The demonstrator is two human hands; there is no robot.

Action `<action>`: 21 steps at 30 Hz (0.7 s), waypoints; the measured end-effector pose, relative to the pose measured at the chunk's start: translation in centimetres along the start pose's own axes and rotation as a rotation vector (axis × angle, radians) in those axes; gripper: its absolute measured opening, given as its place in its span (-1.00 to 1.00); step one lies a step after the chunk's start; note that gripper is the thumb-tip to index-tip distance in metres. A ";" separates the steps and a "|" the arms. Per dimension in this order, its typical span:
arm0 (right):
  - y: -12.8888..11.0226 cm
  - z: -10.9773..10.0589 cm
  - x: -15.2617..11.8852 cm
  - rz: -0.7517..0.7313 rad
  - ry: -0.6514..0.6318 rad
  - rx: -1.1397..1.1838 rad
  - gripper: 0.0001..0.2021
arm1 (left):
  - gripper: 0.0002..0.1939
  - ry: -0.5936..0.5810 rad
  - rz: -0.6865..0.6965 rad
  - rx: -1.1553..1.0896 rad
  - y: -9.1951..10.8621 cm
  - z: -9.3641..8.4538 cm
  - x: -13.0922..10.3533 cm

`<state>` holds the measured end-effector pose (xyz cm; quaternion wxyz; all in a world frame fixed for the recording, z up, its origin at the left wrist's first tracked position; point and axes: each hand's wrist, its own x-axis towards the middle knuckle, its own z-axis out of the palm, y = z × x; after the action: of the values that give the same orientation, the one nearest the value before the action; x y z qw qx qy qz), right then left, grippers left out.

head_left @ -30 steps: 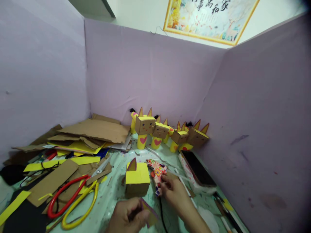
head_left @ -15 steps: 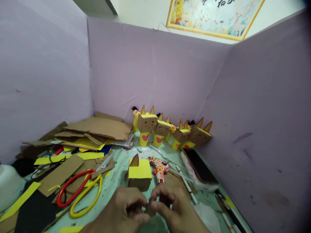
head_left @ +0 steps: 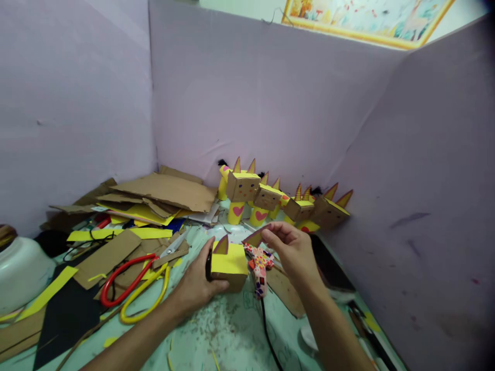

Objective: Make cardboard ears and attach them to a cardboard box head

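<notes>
My left hand (head_left: 196, 278) is closed round the left side of a small cardboard box (head_left: 231, 263) with a yellow top. One pointed cardboard ear (head_left: 221, 245) with a purple edge stands on that top, toward its left. In a pinch between thumb and fingers, my right hand (head_left: 293, 253) holds a second pointed cardboard ear (head_left: 255, 237), tilted in the air just beyond the box's right corner. Below it lies a flower-patterned hot glue gun (head_left: 260, 265) with a black cord, close to the box's right side.
Several box-headed cardboard figures (head_left: 243, 188) line the back wall. Cardboard sheets (head_left: 166, 190) are stacked at the left, with red-and-yellow-handled scissors (head_left: 129, 288) in front. A dark phone (head_left: 330, 268) lies beyond my right wrist. Partition walls (head_left: 247, 93) surround the table.
My left hand has moved forward and gripped the box. My right hand has carried the loose ear forward and up, away from the left hand. The camera view has shifted slightly.
</notes>
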<state>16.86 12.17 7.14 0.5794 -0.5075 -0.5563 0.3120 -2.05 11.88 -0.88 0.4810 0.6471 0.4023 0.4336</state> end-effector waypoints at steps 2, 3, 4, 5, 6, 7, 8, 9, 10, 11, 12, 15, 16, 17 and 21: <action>0.7 0.6 0.1 0.014 -0.055 -0.016 -0.89 | -0.17 -0.017 0.002 -0.034 0.3 0.1 0.1; 1.1 0.8 0.1 0.022 -0.078 -0.028 -0.90 | -0.21 -0.019 -0.001 -0.036 0.4 0.1 0.1; 1.4 0.8 0.0 0.024 -0.100 -0.046 -0.91 | -0.23 -0.017 -0.006 -0.033 0.4 0.1 0.2; 1.7 0.8 0.0 0.019 -0.122 -0.073 -0.91 | -0.24 -0.013 -0.011 -0.029 0.4 0.1 0.2; 2.0 0.8 0.0 0.005 -0.145 -0.105 -0.92 | -0.24 -0.013 -0.013 -0.027 0.3 0.0 0.2; 2.3 0.7 0.0 -0.018 -0.168 -0.142 -0.92 | -0.25 -0.014 -0.013 -0.026 0.2 0.1 0.2; 2.6 0.6 0.0 -0.049 -0.190 -0.182 -0.92 | -0.25 -0.016 -0.013 -0.025 0.1 0.1 0.2; 2.7 0.6 0.1 -0.082 -0.208 -0.218 -0.92 | -0.26 -0.017 -0.015 -0.022 0.0 0.1 0.2; 2.9 0.6 0.1 -0.111 -0.220 -0.245 -0.92 | -0.26 -0.016 -0.019 -0.016 0.0 0.1 0.2; 2.9 0.6 0.2 -0.131 -0.225 -0.264 -0.93 | -0.26 -0.011 -0.025 -0.010 -0.1 0.1 0.2; 3.0 0.6 0.2 -0.143 -0.226 -0.275 -0.92 | -0.27 -0.006 -0.029 -0.008 -0.1 0.1 0.2; 2.9 0.9 0.3 -0.144 -0.223 -0.282 -0.92 | -0.28 -0.008 -0.022 -0.030 0.0 0.1 0.2; 2.9 1.0 0.2 -0.143 -0.226 -0.284 -0.92 | -0.29 -0.015 -0.015 -0.040 0.0 0.1 0.2; 2.9 1.1 0.2 -0.148 -0.232 -0.287 -0.92 | -0.30 -0.022 -0.006 -0.048 0.0 0.0 0.2; 3.1 1.2 0.1 -0.190 -0.269 -0.314 -0.93 | -0.32 -0.023 0.020 -0.053 -0.1 0.0 0.2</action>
<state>16.40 13.47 4.12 0.4409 -0.4906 -0.7155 0.2303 -1.95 12.07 -0.90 0.4981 0.6432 0.3785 0.4415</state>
